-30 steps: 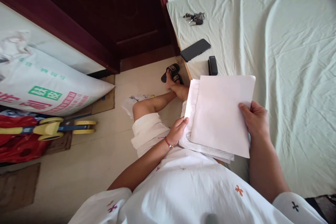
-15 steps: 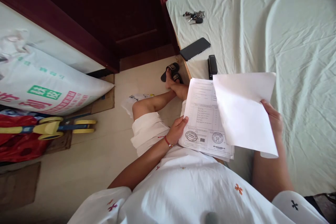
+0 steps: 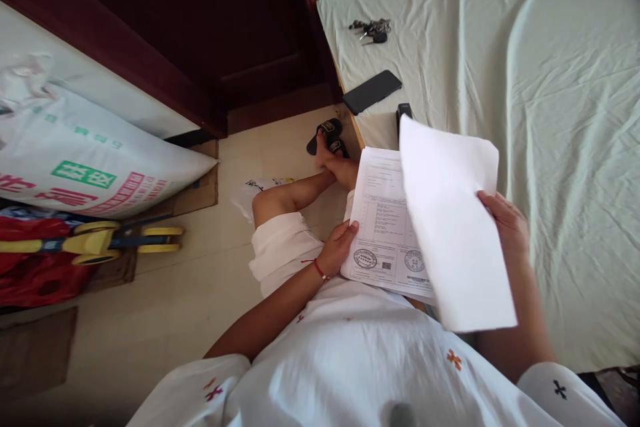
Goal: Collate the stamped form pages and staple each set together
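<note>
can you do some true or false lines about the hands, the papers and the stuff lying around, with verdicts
1. The left hand holds printed papers, the right hand a white sheet. True.
2. The white sheet lies flat on the papers. False: it is held up at a tilt, hiding part of them.
3. The keys lie on the pale cloth. True.
4. A red bracelet is worn on the right arm. False: it is on the left arm.
5. The printed papers show an oval stamp. True.
</note>
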`<state>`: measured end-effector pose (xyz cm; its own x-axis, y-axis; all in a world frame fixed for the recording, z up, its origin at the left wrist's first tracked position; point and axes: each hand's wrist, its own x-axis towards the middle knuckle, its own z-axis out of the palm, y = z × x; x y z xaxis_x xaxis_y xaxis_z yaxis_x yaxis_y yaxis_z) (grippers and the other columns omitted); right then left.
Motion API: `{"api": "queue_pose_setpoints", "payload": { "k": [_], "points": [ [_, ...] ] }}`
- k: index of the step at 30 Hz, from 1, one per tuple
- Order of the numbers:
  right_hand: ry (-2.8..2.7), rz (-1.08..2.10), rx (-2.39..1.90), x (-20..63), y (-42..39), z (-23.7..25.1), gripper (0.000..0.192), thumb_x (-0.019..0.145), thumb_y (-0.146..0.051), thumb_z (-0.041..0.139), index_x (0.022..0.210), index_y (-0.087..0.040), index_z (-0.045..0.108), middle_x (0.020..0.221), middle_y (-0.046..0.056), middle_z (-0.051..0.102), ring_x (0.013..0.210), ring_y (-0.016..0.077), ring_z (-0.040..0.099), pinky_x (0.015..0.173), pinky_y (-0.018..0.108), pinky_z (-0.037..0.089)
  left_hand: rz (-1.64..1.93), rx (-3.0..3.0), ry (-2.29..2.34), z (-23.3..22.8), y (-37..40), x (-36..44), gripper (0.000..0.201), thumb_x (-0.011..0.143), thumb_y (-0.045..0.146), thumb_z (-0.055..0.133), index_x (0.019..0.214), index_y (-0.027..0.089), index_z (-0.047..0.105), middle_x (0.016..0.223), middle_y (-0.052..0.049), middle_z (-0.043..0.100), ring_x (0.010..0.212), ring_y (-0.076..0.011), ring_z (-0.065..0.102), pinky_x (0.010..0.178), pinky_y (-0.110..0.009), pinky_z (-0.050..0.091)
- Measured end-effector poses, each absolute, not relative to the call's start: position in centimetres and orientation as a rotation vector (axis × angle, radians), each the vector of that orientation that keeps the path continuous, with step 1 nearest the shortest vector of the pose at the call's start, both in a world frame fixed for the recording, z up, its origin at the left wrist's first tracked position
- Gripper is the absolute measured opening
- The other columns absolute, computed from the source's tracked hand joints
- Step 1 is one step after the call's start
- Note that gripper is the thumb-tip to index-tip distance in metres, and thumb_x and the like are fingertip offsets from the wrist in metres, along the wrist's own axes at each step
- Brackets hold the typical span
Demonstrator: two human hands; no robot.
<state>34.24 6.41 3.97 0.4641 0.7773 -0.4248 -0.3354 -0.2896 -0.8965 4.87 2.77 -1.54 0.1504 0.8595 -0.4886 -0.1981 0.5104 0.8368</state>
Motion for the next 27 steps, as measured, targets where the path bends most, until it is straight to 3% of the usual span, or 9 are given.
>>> {"api": "queue_pose_setpoints", "payload": {
  "k": [4,8,12,17,24,27],
  "points": [
    [-0.545,1.134,-1.446,32.9,6.6,2.0,0.021,0.067,-0.033,0.082,0.079,-0.021,0.071,0.065,-0.004,0.065,0.05,0.0092,0.052,0.043,0.02,0.042,0.838,0.725,1.248,-1.5,2.7,4.9,0.061,0.075,0.072,0.072,0.099,0.017,0.077,0.097,-0.008,0.079,0.088,-0.0259,0.071,0.082,-0.038,0.055],
    [-0.766,1.091,-1.493,32.0,6.3,1.1,0.02,0.079,-0.039,0.075,0.077,-0.021,0.066,0.066,-0.005,0.06,0.053,0.0084,0.047,0.046,0.018,0.039,0.903,0.75,1.372,-1.9,2.9,4.6,0.055,0.072,0.071,0.075,0.088,0.018,0.078,0.102,-0.008,0.079,0.106,-0.0289,0.068,0.097,-0.039,0.051],
    [-0.892,1.02,-1.566,31.4,6.0,1.2,0.022,0.085,-0.039,0.07,0.075,-0.022,0.061,0.065,-0.005,0.056,0.056,0.0087,0.045,0.049,0.019,0.036,0.929,0.709,1.371,-2.2,2.8,4.6,0.056,0.075,0.07,0.073,0.091,0.016,0.079,0.109,-0.01,0.078,0.118,-0.0309,0.064,0.107,-0.041,0.045],
    [-0.968,0.951,-1.613,30.6,5.9,1.3,0.026,0.087,-0.042,0.068,0.074,-0.022,0.059,0.064,-0.005,0.051,0.059,0.0101,0.044,0.053,0.02,0.038,0.902,0.671,1.249,-2.1,2.7,4.7,0.059,0.079,0.071,0.069,0.098,0.016,0.079,0.105,-0.009,0.079,0.109,-0.0284,0.067,0.099,-0.039,0.047],
    [-1.094,0.855,-1.713,30.5,6.0,0.9,0.028,0.087,-0.045,0.067,0.076,-0.023,0.055,0.061,-0.006,0.047,0.061,0.0125,0.045,0.055,0.024,0.037,0.864,0.609,1.154,-2.1,2.6,4.6,0.055,0.077,0.065,0.076,0.096,0.013,0.077,0.093,-0.008,0.079,0.09,-0.0245,0.071,0.076,-0.032,0.05],
    [-1.205,0.805,-1.761,30.5,6.0,0.8,0.028,0.092,-0.045,0.06,0.077,-0.022,0.052,0.061,-0.006,0.047,0.059,0.0119,0.042,0.055,0.025,0.034,0.86,0.566,1.09,-1.9,2.6,4.5,0.052,0.077,0.059,0.079,0.103,0.014,0.077,0.097,-0.009,0.079,0.092,-0.0256,0.072,0.079,-0.033,0.052]
  ]
}}
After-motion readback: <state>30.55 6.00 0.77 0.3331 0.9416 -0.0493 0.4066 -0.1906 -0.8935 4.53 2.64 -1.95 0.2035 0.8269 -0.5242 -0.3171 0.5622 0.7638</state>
